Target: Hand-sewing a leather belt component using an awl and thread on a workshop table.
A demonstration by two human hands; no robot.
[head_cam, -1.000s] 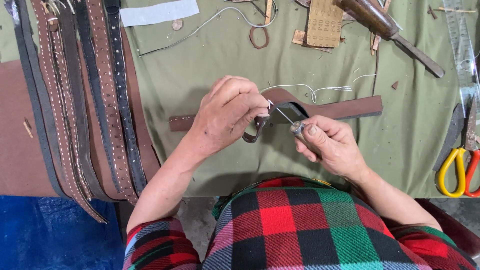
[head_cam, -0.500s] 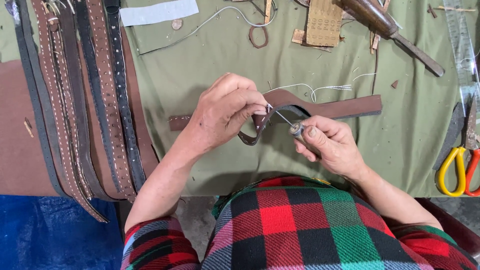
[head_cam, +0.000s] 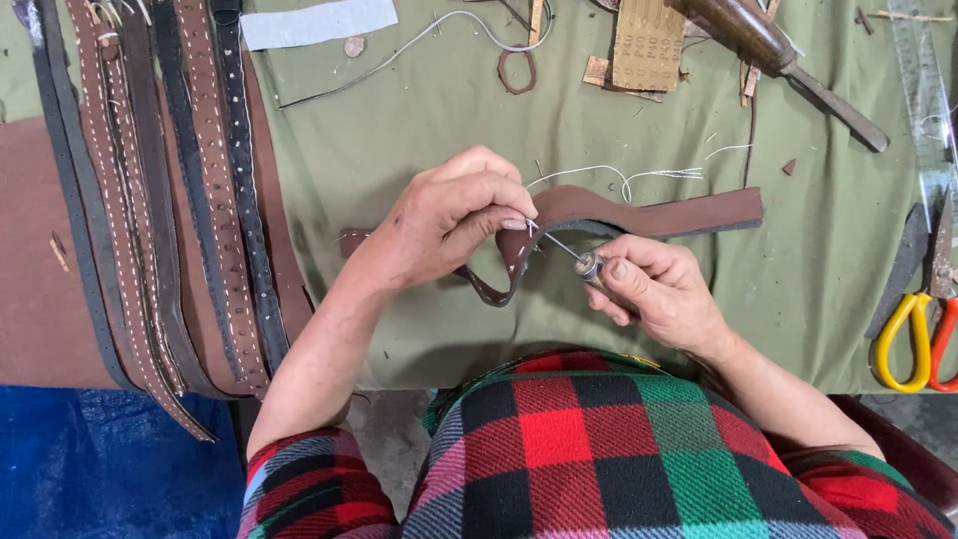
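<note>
My left hand (head_cam: 449, 215) pinches the folded end of a brown leather strap (head_cam: 659, 212) that lies across the green cloth-covered table (head_cam: 399, 140). The strap's end loops down below my fingers. My right hand (head_cam: 659, 294) grips an awl (head_cam: 584, 262) by its metal collar; the thin point is pushed against the strap right at my left fingertips. White thread (head_cam: 619, 178) trails from the strap over the cloth behind my hands.
Several stitched leather belts (head_cam: 170, 200) hang over the table's left edge. Scissors with yellow and red handles (head_cam: 923, 329) lie at the right. A wooden-handled tool (head_cam: 788, 60), a clear ruler (head_cam: 923, 90), sandpaper (head_cam: 649, 40) and a leather ring (head_cam: 517, 72) lie at the back.
My left hand has turned the strap end slightly and lifted its fold. The awl point has shifted a little along the strap; my right hand stays almost in place.
</note>
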